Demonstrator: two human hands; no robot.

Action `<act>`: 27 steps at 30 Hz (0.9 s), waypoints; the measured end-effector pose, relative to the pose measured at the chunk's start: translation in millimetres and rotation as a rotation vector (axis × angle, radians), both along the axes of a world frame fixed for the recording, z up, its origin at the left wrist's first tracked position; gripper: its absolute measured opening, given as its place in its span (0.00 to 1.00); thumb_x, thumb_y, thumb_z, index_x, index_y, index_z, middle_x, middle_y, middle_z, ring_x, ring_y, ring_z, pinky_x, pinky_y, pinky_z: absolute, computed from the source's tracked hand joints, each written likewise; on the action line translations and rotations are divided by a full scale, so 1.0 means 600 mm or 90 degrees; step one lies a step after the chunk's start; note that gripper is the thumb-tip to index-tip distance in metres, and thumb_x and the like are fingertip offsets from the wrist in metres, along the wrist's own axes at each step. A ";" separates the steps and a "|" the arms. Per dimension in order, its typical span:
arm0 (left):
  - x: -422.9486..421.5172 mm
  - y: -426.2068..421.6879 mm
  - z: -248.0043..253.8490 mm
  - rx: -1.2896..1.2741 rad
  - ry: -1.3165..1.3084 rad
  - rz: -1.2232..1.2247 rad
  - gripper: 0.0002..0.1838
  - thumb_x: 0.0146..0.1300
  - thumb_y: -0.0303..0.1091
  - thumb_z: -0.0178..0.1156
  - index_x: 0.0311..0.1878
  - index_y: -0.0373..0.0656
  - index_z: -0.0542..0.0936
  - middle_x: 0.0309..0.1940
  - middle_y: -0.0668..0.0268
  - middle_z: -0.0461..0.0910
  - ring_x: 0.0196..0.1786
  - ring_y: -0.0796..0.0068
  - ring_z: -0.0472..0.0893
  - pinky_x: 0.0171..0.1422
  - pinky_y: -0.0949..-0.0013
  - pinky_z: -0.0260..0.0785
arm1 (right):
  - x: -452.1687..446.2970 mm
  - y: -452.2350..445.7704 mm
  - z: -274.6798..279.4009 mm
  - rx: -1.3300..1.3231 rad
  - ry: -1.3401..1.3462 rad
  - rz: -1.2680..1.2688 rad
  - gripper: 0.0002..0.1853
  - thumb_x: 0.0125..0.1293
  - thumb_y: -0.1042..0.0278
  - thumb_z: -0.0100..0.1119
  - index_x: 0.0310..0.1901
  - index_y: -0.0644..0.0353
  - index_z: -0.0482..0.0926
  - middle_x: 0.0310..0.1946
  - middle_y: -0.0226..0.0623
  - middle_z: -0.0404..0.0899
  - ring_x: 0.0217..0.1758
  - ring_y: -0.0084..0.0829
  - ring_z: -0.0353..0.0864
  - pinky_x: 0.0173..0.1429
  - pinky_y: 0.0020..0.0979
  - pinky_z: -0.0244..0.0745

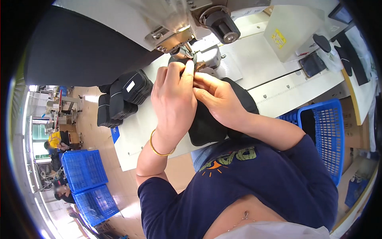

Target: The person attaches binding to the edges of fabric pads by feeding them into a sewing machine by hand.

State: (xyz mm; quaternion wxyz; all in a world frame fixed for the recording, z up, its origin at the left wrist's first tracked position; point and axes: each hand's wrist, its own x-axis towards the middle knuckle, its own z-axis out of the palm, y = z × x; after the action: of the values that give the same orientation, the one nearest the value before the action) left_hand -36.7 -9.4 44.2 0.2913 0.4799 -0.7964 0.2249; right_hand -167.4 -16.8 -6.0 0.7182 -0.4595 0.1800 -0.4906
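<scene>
A sewing machine [175, 40] with a metal presser foot and needle area stands over the white table. Just under the needle lies the edge of a black fabric piece [184, 59]. My left hand [173, 93], a gold bangle on its wrist, presses its bent fingers on that fabric close to the presser foot. Beside it, my right hand [221, 97] is closed in a pinch at the same piece; its fingertips are partly hidden by my left hand. More black fabric pieces [205, 125] lie below my hands, near my body.
Bundled stacks of black pieces [123, 95] sit at the table's left edge. A blue basket [326, 135] stands at right. Blue crates [85, 171] are on the floor at left, near other people [57, 139]. A phone-like dark object [312, 65] lies on the table's right side.
</scene>
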 end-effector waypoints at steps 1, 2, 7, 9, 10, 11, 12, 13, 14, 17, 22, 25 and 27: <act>-0.002 0.000 0.000 0.010 0.012 0.002 0.22 0.45 0.19 0.63 0.49 0.31 0.84 0.36 0.62 0.73 0.39 0.63 0.75 0.39 0.64 0.72 | -0.002 0.001 0.000 -0.005 0.011 -0.004 0.17 0.74 0.78 0.49 0.62 0.71 0.71 0.51 0.34 0.80 0.53 0.17 0.74 0.58 0.23 0.72; -0.003 0.001 0.001 0.022 0.016 0.001 0.22 0.45 0.19 0.63 0.49 0.31 0.84 0.37 0.61 0.73 0.39 0.63 0.75 0.39 0.64 0.72 | -0.002 0.002 0.000 -0.010 0.020 -0.007 0.16 0.74 0.78 0.49 0.60 0.71 0.72 0.49 0.33 0.80 0.51 0.17 0.74 0.56 0.23 0.72; -0.006 0.003 0.007 0.075 0.062 -0.008 0.24 0.45 0.18 0.61 0.51 0.30 0.82 0.39 0.60 0.73 0.40 0.60 0.75 0.39 0.62 0.72 | -0.001 -0.003 -0.017 -0.115 0.164 -0.057 0.08 0.71 0.76 0.52 0.49 0.69 0.76 0.33 0.35 0.79 0.37 0.17 0.70 0.42 0.27 0.71; -0.011 0.018 0.014 0.094 0.036 0.030 0.24 0.46 0.17 0.61 0.51 0.30 0.82 0.40 0.59 0.72 0.40 0.60 0.75 0.40 0.61 0.72 | -0.006 -0.007 -0.021 -0.145 0.264 -0.057 0.06 0.71 0.76 0.53 0.44 0.69 0.76 0.28 0.37 0.77 0.33 0.17 0.67 0.37 0.29 0.69; -0.014 0.027 0.016 0.102 0.023 0.048 0.24 0.46 0.17 0.60 0.51 0.30 0.82 0.40 0.59 0.72 0.41 0.59 0.75 0.40 0.61 0.72 | -0.010 -0.005 -0.016 -0.137 0.247 -0.058 0.06 0.71 0.76 0.52 0.44 0.69 0.76 0.28 0.37 0.77 0.32 0.17 0.66 0.36 0.29 0.69; -0.015 0.038 0.015 0.095 0.020 0.053 0.24 0.45 0.17 0.61 0.51 0.30 0.82 0.40 0.59 0.73 0.41 0.59 0.75 0.41 0.61 0.72 | -0.014 0.002 -0.008 -0.128 0.229 -0.058 0.06 0.71 0.76 0.52 0.44 0.69 0.76 0.27 0.37 0.76 0.31 0.18 0.65 0.35 0.30 0.68; -0.016 0.049 0.013 0.089 0.016 0.058 0.24 0.45 0.17 0.61 0.51 0.30 0.82 0.40 0.59 0.73 0.41 0.59 0.76 0.41 0.61 0.72 | -0.015 0.007 -0.002 -0.119 0.210 -0.059 0.06 0.71 0.76 0.52 0.43 0.69 0.76 0.26 0.37 0.75 0.30 0.18 0.64 0.34 0.30 0.67; -0.016 0.056 0.011 0.084 0.012 0.063 0.24 0.45 0.17 0.61 0.51 0.30 0.82 0.40 0.59 0.74 0.41 0.59 0.76 0.41 0.61 0.72 | -0.011 0.009 -0.010 -0.146 0.175 -0.089 0.08 0.72 0.76 0.51 0.46 0.69 0.77 0.26 0.36 0.75 0.31 0.18 0.65 0.35 0.29 0.67; -0.017 0.059 0.009 0.063 0.019 0.040 0.24 0.45 0.17 0.61 0.50 0.29 0.82 0.40 0.59 0.75 0.41 0.59 0.76 0.42 0.61 0.73 | -0.012 0.011 -0.009 -0.132 0.171 -0.089 0.08 0.72 0.76 0.51 0.47 0.69 0.77 0.27 0.36 0.75 0.31 0.17 0.65 0.35 0.29 0.68; -0.025 0.064 0.004 0.018 0.039 -0.018 0.23 0.42 0.18 0.62 0.47 0.28 0.82 0.40 0.58 0.78 0.42 0.60 0.78 0.42 0.62 0.74 | -0.024 0.017 0.011 -0.094 0.167 -0.074 0.11 0.73 0.75 0.49 0.50 0.68 0.78 0.28 0.34 0.77 0.32 0.16 0.66 0.36 0.27 0.68; -0.036 0.051 0.002 -0.009 0.029 -0.021 0.22 0.42 0.17 0.62 0.46 0.29 0.83 0.41 0.59 0.79 0.42 0.61 0.78 0.42 0.63 0.75 | -0.027 0.009 0.013 -0.115 0.150 -0.111 0.10 0.73 0.75 0.50 0.48 0.69 0.79 0.26 0.31 0.75 0.32 0.15 0.66 0.34 0.25 0.66; -0.043 0.040 0.001 -0.021 0.042 -0.005 0.18 0.45 0.16 0.62 0.43 0.31 0.83 0.40 0.60 0.80 0.42 0.62 0.79 0.43 0.63 0.75 | -0.030 0.000 0.013 -0.075 0.151 -0.086 0.09 0.73 0.75 0.50 0.45 0.69 0.78 0.26 0.29 0.74 0.32 0.14 0.65 0.34 0.24 0.66; -0.040 0.031 -0.002 -0.028 0.017 -0.004 0.20 0.40 0.21 0.63 0.42 0.29 0.82 0.42 0.58 0.78 0.44 0.62 0.78 0.42 0.64 0.75 | -0.026 -0.005 0.011 -0.075 0.143 -0.091 0.08 0.74 0.75 0.50 0.45 0.69 0.78 0.27 0.28 0.75 0.32 0.13 0.64 0.34 0.24 0.65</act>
State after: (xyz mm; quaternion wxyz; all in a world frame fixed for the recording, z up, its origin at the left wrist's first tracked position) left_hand -60.7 9.5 43.2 0.3129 0.4741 -0.7888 0.2347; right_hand -183.0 -19.9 0.7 0.6284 -0.5389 0.2621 -0.4960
